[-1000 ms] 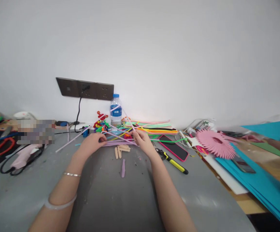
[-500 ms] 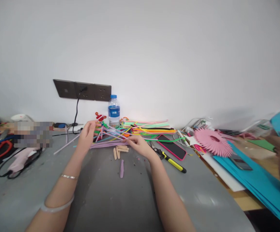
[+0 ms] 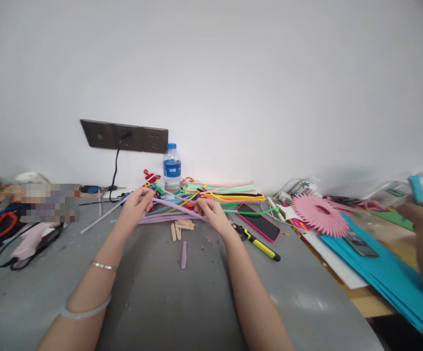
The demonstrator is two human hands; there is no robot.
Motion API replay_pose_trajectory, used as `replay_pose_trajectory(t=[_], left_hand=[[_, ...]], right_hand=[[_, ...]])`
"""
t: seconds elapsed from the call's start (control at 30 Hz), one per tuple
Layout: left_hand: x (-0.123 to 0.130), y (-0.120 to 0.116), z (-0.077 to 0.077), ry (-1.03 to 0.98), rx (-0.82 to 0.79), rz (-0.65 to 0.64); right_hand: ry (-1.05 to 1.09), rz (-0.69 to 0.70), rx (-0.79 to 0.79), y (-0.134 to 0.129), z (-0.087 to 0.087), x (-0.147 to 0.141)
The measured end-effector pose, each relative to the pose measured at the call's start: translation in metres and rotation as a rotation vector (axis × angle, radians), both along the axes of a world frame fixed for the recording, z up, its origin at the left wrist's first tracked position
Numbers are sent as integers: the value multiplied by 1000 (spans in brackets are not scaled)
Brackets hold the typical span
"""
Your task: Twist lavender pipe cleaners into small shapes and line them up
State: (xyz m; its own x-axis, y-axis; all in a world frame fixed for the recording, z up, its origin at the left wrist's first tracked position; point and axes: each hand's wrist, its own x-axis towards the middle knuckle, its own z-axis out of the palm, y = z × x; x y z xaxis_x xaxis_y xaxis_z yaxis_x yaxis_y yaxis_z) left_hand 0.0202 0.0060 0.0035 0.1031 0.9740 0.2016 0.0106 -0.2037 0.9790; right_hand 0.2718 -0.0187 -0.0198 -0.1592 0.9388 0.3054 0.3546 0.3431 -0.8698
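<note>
The left hand (image 3: pixel 135 207) and right hand (image 3: pixel 213 214) pinch a lilac pipe cleaner (image 3: pixel 175 206) — each grip clamped on it — slanting between them over the worktop (image 3: pixel 153 302). Short beige pieces (image 3: pixel 178 230) lie nearer; a bottle (image 3: pixel 172 169) stands behind, against the wall (image 3: pixel 233 87).

We hold our left arm (image 3: pixel 94 282) and right arm (image 3: pixel 253 287) reaching forward, slanting inward; our left hand (image 3: pixel 137 208) and right hand (image 3: pixel 211 213) sit near each other, apart, fingers curled into a pinch.
</note>
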Motion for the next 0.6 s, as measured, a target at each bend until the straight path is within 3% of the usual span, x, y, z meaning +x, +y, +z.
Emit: replay_pose_trajectory(t=[0.17,0.37,0.47,0.6], left_hand=[[-10,4,10,-569,-160,0],[-18,6,19,-935,-259,-20],[-20,3,22,-1097,-214,-76],[-22,0,23,-1198,-166,-135]], right_hand=[[-224,-142,243,10,-14,3],[-450,-267,217,14,-32,-2],[-438,-356,223,16,-34,-1],[-280,-336,288,15,-23,2]])
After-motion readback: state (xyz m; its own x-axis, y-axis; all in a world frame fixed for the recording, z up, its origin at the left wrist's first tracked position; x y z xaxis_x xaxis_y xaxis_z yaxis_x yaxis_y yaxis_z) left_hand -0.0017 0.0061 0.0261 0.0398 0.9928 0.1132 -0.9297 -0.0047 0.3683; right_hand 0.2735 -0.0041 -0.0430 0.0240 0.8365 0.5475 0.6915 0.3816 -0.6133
